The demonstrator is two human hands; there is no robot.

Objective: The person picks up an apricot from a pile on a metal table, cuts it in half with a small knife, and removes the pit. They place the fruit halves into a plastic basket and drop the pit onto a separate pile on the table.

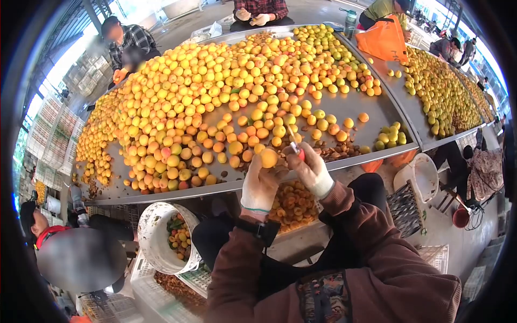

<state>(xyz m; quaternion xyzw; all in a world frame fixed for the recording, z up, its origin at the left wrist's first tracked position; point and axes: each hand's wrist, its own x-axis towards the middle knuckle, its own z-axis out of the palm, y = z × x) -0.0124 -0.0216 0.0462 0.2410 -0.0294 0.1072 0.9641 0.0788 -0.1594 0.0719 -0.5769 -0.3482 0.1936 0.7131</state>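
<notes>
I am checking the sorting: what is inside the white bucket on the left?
The bucket holds greenish and orange fruit; its wall hides the bottom and how full it is.

Two hands show: the left hand [258, 185] grips one apricot [268, 158], the right hand [311, 171] one knife [295, 144]. There are two metal tables, the near table [371, 110] and the far table [417, 121], each bearing loose apricots [204, 81] too many to count, hundreds. Two white buckets stand below: the left bucket [153, 247] and the right bucket [423, 172]. One orange bag [385, 40] sits behind.
</notes>
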